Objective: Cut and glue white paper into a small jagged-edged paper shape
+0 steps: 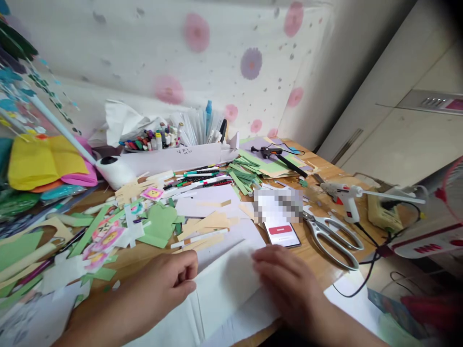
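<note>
A folded sheet of white paper (227,277) lies in front of me at the table's near edge, a crease running across it. My left hand (168,279) is closed at its left edge, with thumb and forefinger curled together on the paper. Over the sheet's right side is my right hand (289,279), slightly blurred, its fingers stretched out and touching the paper. Just beyond that hand lies a phone (284,236) with a lit screen, partly pixelated. Large metal-handled scissors (334,236) rest to the right of the phone.
Green, cream and white paper scraps (157,224) cover the table's left. Markers (202,178) lie before a white pen box (173,159). A white glue gun (345,197) with its cord and a power strip (385,212) sit right. A black glue gun (278,156) lies farther back.
</note>
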A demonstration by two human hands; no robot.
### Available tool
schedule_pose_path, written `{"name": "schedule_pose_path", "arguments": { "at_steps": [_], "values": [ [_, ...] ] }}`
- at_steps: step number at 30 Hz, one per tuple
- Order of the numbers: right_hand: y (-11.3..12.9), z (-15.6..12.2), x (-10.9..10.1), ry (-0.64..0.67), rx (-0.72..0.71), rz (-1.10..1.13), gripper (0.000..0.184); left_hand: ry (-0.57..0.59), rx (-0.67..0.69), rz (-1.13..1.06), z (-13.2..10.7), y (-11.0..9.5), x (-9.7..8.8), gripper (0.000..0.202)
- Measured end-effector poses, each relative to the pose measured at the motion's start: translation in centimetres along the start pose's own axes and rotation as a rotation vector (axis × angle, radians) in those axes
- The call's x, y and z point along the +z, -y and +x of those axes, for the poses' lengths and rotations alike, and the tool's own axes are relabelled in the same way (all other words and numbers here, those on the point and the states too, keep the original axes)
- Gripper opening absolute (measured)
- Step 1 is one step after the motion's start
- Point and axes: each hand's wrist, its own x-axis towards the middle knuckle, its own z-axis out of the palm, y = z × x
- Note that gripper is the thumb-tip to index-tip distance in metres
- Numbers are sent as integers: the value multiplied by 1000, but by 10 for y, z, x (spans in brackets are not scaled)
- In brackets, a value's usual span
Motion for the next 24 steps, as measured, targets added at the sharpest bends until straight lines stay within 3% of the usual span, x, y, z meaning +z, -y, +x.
{"name": "schedule_pose_path", "arguments": {
  "at_steps": [2,4,5,7,10,18,24],
  "values": [
    [-19,-6,-18,-169,95,-95,18,11,-8,-20,-1,2,0,4],
    [-44,-16,-41,-235,208,-294,14,0,-20,-19,0,3,2,7],
    [-56,-23,-53,-210,277,-424,15,-12,-25,-8,1,3,4,7],
    [-78,-38,-73,-31,455,-639,24,-38,-28,30,1,1,8,17],
    [-98,-56,-87,208,618,-742,36,-68,-20,67,1,-2,12,29],
    [-111,-50,-91,294,663,-680,47,-177,27,49,1,-18,16,15],
    [-105,-49,-110,195,686,-712,53,-213,80,19,-1,-21,22,16]
  ]
}}
